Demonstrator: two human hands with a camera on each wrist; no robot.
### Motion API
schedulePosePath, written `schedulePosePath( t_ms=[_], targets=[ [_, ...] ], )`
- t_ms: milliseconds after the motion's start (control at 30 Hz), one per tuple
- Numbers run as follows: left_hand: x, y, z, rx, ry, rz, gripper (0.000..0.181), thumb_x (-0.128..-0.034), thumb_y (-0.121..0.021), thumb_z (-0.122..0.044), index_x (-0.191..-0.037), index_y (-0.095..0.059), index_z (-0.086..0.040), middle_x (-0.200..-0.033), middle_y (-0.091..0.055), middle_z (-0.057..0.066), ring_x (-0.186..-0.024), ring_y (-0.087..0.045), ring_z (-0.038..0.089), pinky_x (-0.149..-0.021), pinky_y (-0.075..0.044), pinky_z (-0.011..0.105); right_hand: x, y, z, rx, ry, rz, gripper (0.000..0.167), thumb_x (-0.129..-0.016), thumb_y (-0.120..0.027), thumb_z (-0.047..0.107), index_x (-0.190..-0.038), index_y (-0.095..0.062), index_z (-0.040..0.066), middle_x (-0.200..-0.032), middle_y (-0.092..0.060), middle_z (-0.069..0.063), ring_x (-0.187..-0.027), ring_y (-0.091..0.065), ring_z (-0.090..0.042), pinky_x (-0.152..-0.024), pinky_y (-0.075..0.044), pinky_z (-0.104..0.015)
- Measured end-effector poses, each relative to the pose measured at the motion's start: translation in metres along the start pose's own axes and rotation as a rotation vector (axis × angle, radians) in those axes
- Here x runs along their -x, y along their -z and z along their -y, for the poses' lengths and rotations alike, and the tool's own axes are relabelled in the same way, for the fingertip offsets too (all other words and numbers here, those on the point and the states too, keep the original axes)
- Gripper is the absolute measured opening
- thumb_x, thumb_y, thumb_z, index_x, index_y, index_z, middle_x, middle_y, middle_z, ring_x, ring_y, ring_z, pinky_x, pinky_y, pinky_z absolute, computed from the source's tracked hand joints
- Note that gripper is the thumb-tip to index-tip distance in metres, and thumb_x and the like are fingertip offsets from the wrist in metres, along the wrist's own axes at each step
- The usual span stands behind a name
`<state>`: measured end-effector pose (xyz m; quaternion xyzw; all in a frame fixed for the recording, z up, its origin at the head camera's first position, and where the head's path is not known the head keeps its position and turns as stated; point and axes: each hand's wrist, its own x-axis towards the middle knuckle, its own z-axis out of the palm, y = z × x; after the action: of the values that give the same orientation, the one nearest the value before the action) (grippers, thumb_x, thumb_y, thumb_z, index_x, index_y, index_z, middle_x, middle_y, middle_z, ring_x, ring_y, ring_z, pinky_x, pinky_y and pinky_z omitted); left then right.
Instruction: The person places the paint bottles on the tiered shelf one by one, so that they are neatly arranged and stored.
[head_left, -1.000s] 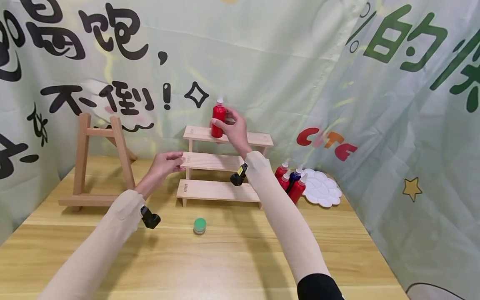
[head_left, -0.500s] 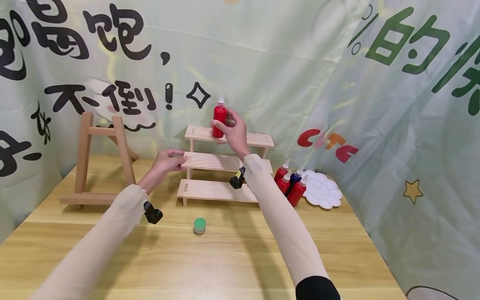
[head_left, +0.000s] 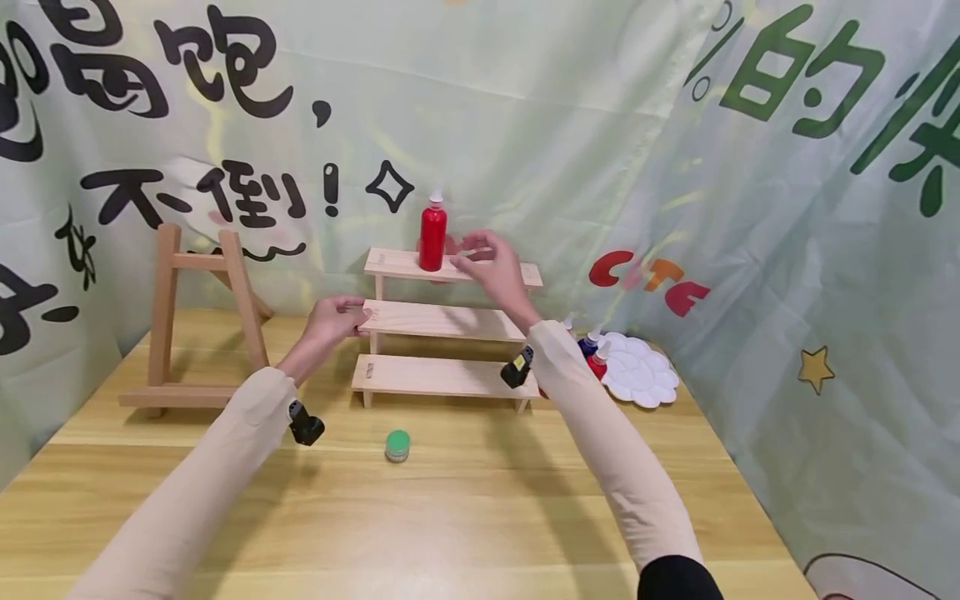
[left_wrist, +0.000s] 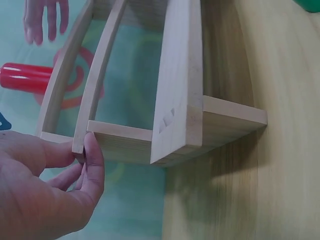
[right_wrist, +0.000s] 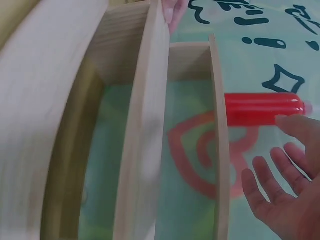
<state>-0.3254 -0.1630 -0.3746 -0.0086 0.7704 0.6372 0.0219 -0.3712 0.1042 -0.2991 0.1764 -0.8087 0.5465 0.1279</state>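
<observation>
A red bottle (head_left: 432, 238) with a white tip stands upright on the top tier of a three-tier wooden rack (head_left: 442, 321). Just right of the bottle is my right hand (head_left: 497, 271), fingers loosely bent and holding nothing; in the right wrist view a gap shows between most fingers and the bottle (right_wrist: 262, 109). My left hand (head_left: 330, 326) pinches the left end of the middle tier between thumb and fingers, which the left wrist view shows closely, with the hand (left_wrist: 55, 185) at the board's corner (left_wrist: 80, 145).
A wooden easel (head_left: 159, 317) stands left of the rack. In front of the rack sits a small green-lidded jar (head_left: 397, 446). To the right are a blue bottle (head_left: 588, 344), red bottles (head_left: 597, 364) partly hidden by my right sleeve, and a white scalloped palette (head_left: 641, 372). Printed cloth hangs behind.
My right hand has let go of the red bottle and moved right, away from it. The bottle stays on the top tier. My left hand keeps its pinch on the middle tier.
</observation>
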Motion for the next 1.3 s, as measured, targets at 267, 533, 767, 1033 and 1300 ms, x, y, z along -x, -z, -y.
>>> schedulePosePath(
  t_ms=[267,533,767,1033,1300],
  targets=[
    [0.0,0.005,0.001,-0.01,-0.025,0.019,0.05,-0.1064,-0.058,-0.008,-0.151,-0.045,0.011,-0.146,-0.053,0.032,-0.082,-0.065,0.004,-0.089,-0.064,0.024,0.036,0.045,-0.009,0.096,0.071,0.027,0.026,-0.099,-0.074,0.013,-0.119,-0.07,-0.002,-0.119,-0.069,-0.017,-0.109,-0.068,-0.034,-0.101,-0.059,-0.043],
    [-0.003,0.008,0.004,0.002,-0.038,0.01,0.048,-0.106,-0.059,-0.006,-0.149,-0.048,0.011,-0.145,-0.054,0.033,-0.077,-0.065,0.001,-0.089,-0.065,0.025,0.064,0.082,-0.023,0.183,0.067,0.044,0.023,-0.101,-0.073,0.016,-0.12,-0.071,0.004,-0.12,-0.07,-0.016,-0.108,-0.068,-0.034,-0.102,-0.059,-0.051],
    [-0.006,0.005,0.005,0.0,-0.046,0.012,0.046,-0.1052,-0.06,-0.005,-0.146,-0.049,0.015,-0.142,-0.056,0.035,-0.075,-0.065,0.001,-0.084,-0.065,0.022,0.086,0.111,-0.04,0.346,0.145,0.007,0.019,-0.101,-0.07,0.01,-0.119,-0.072,0.005,-0.119,-0.071,-0.017,-0.102,-0.068,-0.033,-0.096,-0.06,-0.056],
    [-0.007,0.005,0.006,-0.004,-0.055,0.009,0.046,-0.106,-0.059,-0.006,-0.147,-0.049,0.013,-0.142,-0.056,0.034,-0.078,-0.065,0.002,-0.087,-0.065,0.025,0.104,0.142,-0.059,0.438,0.163,-0.087,0.017,-0.102,-0.069,0.012,-0.117,-0.073,0.004,-0.113,-0.073,-0.014,-0.099,-0.067,-0.031,-0.089,-0.061,-0.049],
    [-0.01,0.007,0.009,0.048,-0.051,0.029,0.048,-0.1043,-0.059,-0.003,-0.147,-0.048,0.016,-0.142,-0.054,0.037,-0.076,-0.065,0.001,-0.079,-0.063,0.017,0.124,0.164,-0.083,0.344,0.114,-0.207,0.019,-0.101,-0.07,0.012,-0.115,-0.073,-0.001,-0.11,-0.072,-0.018,-0.094,-0.064,-0.012,-0.082,-0.052,-0.006]
  ],
)
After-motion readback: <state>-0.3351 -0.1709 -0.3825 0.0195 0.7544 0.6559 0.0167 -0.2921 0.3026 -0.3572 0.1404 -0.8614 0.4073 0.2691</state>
